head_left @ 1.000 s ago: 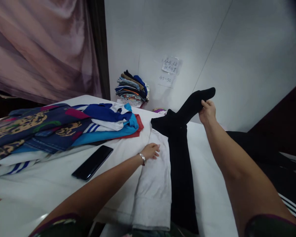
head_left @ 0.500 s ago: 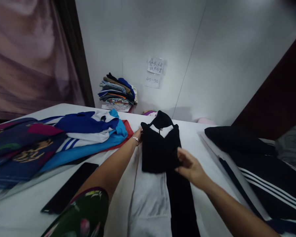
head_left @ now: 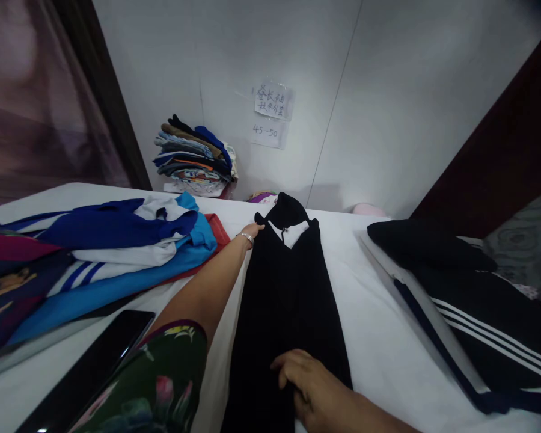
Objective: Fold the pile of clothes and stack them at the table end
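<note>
A long black garment (head_left: 288,288) with a raised collar and a white inner neck lies lengthwise before me. My left hand (head_left: 252,231) wears a silver bracelet and pinches the garment's left shoulder edge. Over the lower part of the garment is my right hand (head_left: 304,382), with its fingers loosely bent and apart from the thumb; I see no cloth pinched in it. The garment's bottom end runs out of view.
Blue, white and red clothes (head_left: 130,234) are heaped at left, near a black phone-like slab (head_left: 90,367). Folded black clothes with white stripes (head_left: 487,313) lie at right. A stack of folded clothes (head_left: 196,157) stands by the wall, left of paper signs (head_left: 269,114).
The black garment's folded-up lower part now lies spread toward me, covering the grey-white layer. My right hand has moved down and left; my left hand stays at the shoulder. The view has shifted right.
</note>
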A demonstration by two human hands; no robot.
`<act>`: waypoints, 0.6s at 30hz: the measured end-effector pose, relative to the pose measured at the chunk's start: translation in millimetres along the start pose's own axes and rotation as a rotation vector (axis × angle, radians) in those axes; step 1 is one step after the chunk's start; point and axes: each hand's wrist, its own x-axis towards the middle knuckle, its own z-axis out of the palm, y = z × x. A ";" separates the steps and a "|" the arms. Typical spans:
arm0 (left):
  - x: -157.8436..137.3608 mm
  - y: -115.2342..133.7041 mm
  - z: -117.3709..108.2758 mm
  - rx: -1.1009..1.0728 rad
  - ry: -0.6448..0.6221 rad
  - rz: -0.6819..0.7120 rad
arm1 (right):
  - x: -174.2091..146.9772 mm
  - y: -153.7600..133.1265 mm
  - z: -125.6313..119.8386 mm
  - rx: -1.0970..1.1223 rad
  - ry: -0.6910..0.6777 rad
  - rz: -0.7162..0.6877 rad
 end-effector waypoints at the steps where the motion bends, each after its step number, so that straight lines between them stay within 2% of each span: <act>1: 2.6 -0.6 2.1 0.024 0.001 0.008 | -0.8 4.1 2.5 -0.008 -0.011 -0.005; 6: 9.7 -13.8 9.3 0.148 -0.015 0.023 | -1.7 18.6 9.2 -0.090 -0.136 -0.072; 10: 12.6 -22.8 10.2 0.232 -0.005 0.029 | -1.3 28.5 14.5 -0.141 -0.156 -0.087; 14: 18.2 -16.2 11.1 0.264 0.015 0.099 | -2.5 34.4 21.1 -0.132 -0.176 -0.077; 18: 19.1 -15.1 8.7 0.296 0.046 0.165 | -3.4 48.0 34.2 -0.192 -0.130 -0.082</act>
